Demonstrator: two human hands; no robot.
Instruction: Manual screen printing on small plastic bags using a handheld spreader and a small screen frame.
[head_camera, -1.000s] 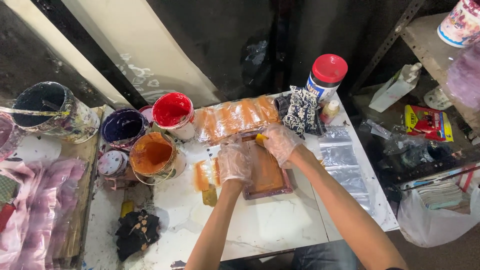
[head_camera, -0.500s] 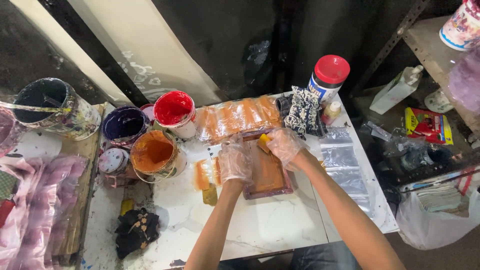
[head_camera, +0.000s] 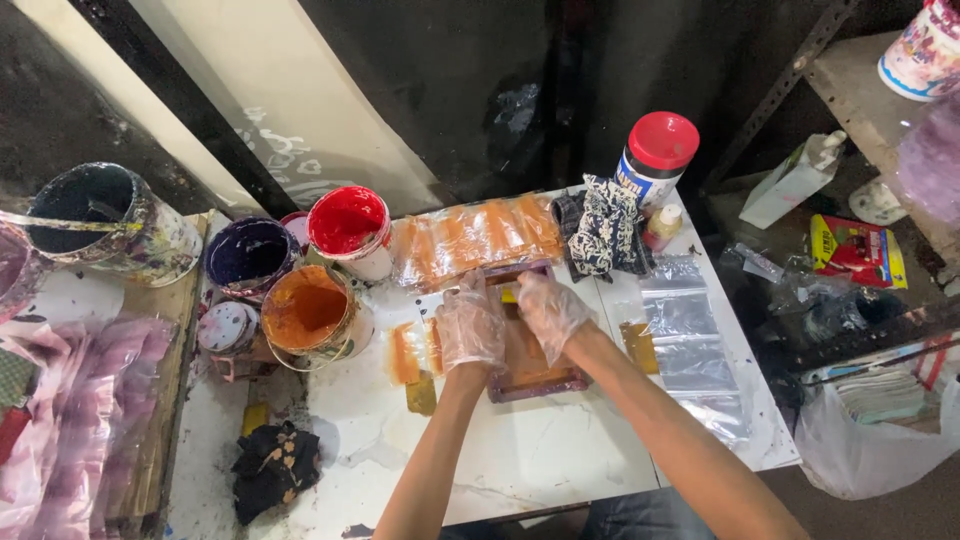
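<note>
Both gloved hands, left (head_camera: 472, 325) and right (head_camera: 549, 310), press flat on the frame (head_camera: 530, 368) at table (head_camera: 560, 460) centre. Printed orange bags (head_camera: 475, 238) lie far; blank bags (head_camera: 690, 345) wait right.

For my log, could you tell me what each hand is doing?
Left hand: gloved, pressing on the small printing frame.
Right hand: gloved, on the frame; grip unclear.

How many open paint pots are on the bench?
4: a red pot at the back, a purple pot left of it, an orange pot in front, a dark pot far left. Others may be hidden.
</note>
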